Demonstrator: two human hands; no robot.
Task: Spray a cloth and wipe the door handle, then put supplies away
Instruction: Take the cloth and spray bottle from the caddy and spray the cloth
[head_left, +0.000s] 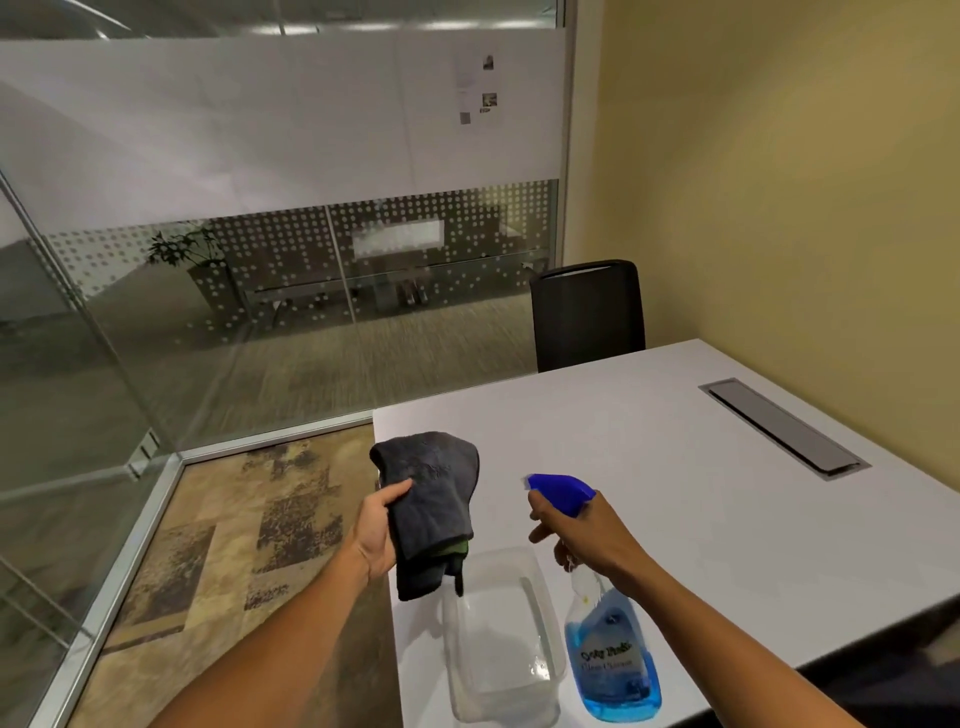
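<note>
Beside the glass wall, over the white counter (649, 467), my left hand (376, 535) is gripping the cloth (431, 499) while my right hand (582, 530) is aiming the spray bottle (608, 639); wiping and tidying remain.

1 cloth (428, 499), 1 spray bottle (608, 623), 1 bin (501, 639)

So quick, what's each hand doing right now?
Left hand: closed on the grey cloth, held up above the table edge.
Right hand: closed around the spray bottle, nozzle pointing toward the cloth.
</note>
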